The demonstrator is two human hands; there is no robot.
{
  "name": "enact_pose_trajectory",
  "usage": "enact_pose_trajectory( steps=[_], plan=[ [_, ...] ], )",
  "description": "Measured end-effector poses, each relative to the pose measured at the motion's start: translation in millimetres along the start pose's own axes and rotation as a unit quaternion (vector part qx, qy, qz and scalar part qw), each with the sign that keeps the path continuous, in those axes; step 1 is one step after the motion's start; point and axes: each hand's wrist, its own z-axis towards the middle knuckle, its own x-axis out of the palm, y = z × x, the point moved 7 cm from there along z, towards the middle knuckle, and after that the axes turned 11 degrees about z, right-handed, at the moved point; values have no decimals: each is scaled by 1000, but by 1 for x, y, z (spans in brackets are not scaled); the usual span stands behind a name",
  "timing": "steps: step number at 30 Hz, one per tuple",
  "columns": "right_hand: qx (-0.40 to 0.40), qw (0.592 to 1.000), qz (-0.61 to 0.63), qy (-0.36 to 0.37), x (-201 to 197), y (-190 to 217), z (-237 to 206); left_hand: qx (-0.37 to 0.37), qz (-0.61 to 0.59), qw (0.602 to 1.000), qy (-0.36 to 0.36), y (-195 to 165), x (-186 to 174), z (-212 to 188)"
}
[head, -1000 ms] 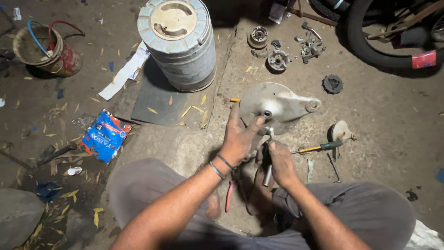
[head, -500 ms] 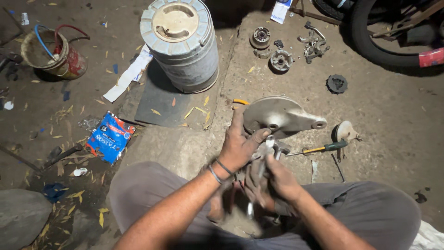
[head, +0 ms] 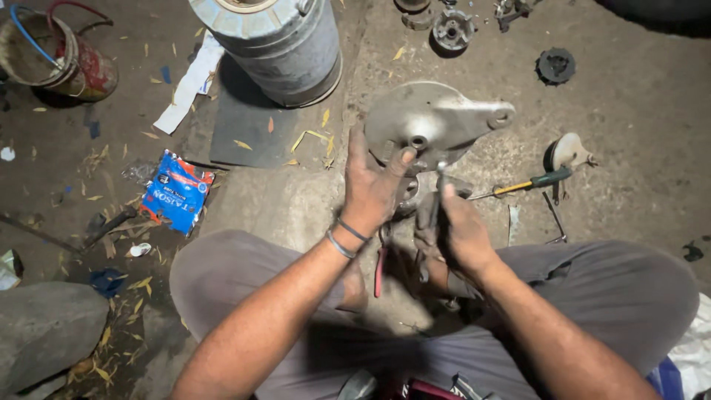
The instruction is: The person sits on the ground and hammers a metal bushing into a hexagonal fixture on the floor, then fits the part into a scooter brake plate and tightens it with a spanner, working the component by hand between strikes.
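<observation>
The left hand [head: 374, 185] lay on the metal plate [head: 429, 122], fingers spread. The right hand [head: 459, 230] was closed around what looked like a tool [head: 440, 185].
</observation>
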Motion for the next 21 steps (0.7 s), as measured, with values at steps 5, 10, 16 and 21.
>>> enact_pose_trajectory(
  steps=[5,10,16,21],
  plan=[
    [163,912,343,156,46,11,-29,42,131,989,46,-21,2,-4],
    [180,837,401,326,46,17,-41,60,178,979,74,-24,7,-5],
    [-331,824,-459,6,-3,39,3,-1,-2,998,57,-14,16,-1],
    [-254,921,-294,5,-15,31,0,-34,-70,996,50,-9,19,2]
  ],
)
